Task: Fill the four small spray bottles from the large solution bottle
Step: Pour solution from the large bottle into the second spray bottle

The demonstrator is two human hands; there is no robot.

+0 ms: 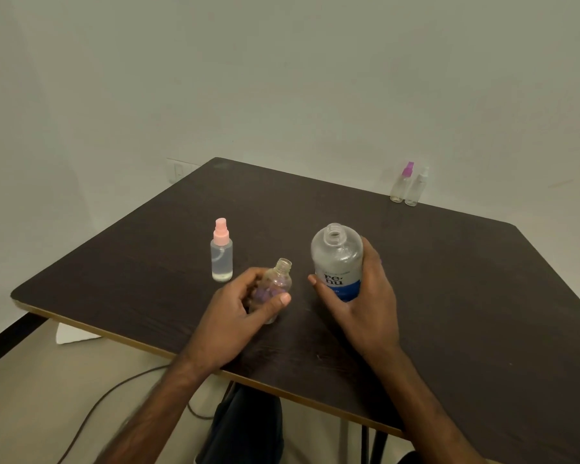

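Observation:
My right hand (362, 303) grips the large solution bottle (337, 259), clear with a blue label and no cap, standing on the dark table (466, 296). My left hand (241, 306) holds a small clear spray bottle (278, 279) with its neck open; something purple shows through it in my palm. To the left stands a small bottle with a pink spray top (221, 252), holding clear liquid. Two more small bottles stand at the table's far edge, one with a purple top (401, 182) and one with a white top (417, 186).
A wall runs close behind the table's far edge. A dark cable (114, 390) lies on the floor below the near left edge, beside a white scrap (72, 333). My knee (245, 426) shows under the table.

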